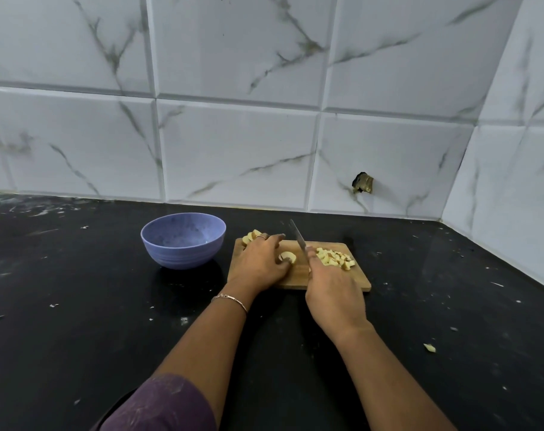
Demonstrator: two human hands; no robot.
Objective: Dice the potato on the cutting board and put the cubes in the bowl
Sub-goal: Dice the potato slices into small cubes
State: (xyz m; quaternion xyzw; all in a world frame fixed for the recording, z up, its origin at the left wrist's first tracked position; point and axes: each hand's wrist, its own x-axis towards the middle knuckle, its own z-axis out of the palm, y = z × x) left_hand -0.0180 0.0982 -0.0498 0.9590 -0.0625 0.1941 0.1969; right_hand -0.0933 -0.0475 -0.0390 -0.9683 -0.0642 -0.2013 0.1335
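A wooden cutting board lies on the black counter. My left hand rests on the board's left half and pinches a potato slice between thumb and fingers. Behind that hand sits a small heap of potato pieces. My right hand grips a knife, whose blade points away from me and stands just right of the slice. A pile of diced cubes lies on the board's right half. The purple bowl stands left of the board and looks empty.
A tiled wall rises behind the counter and turns a corner at the right. One stray potato piece lies on the counter to the right of my right forearm. Small white flecks dot the counter.
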